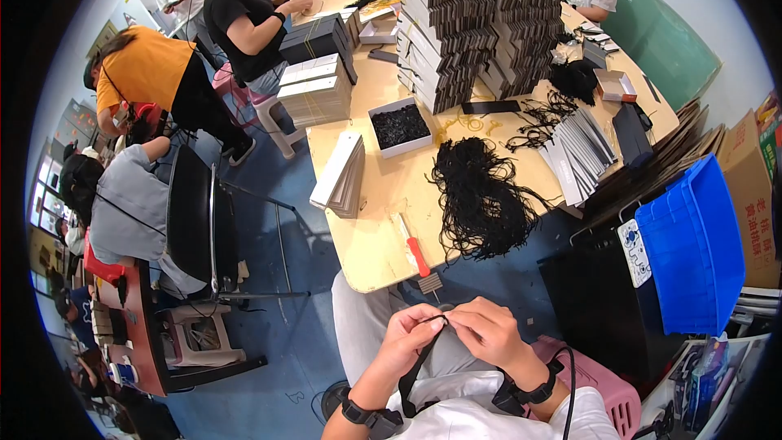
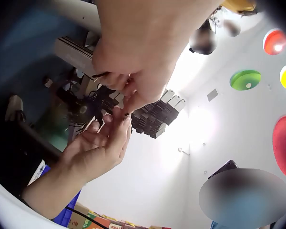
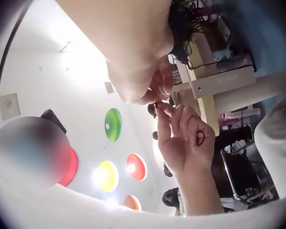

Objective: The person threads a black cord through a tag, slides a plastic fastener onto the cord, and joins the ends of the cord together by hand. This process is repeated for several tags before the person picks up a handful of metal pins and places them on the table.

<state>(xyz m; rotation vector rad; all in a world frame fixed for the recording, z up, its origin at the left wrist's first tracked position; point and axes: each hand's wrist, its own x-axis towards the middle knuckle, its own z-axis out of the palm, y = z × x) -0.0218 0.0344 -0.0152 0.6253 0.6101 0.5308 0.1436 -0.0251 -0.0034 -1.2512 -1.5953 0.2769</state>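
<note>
My left hand (image 1: 413,341) and right hand (image 1: 494,332) meet fingertip to fingertip over my lap. Between them they pinch a thin black cord (image 1: 444,317), mostly hidden by the fingers. In the right wrist view a small dark loop of the cord (image 3: 200,138) shows against the left palm. From the left hand a black strip (image 1: 417,375) hangs toward my lap. Ahead, on the table (image 1: 371,257), lies a big tangled heap of black cords (image 1: 485,200). Beside it is a utility knife with a red handle (image 1: 416,257).
Tall stacks of dark grey boards (image 1: 448,28) rise at the table's middle. A white box of small black pieces (image 1: 400,127) stands near white tags (image 1: 338,173). A blue bin (image 1: 692,244) is on the right, a black chair (image 1: 192,220) on the left. Other people work around.
</note>
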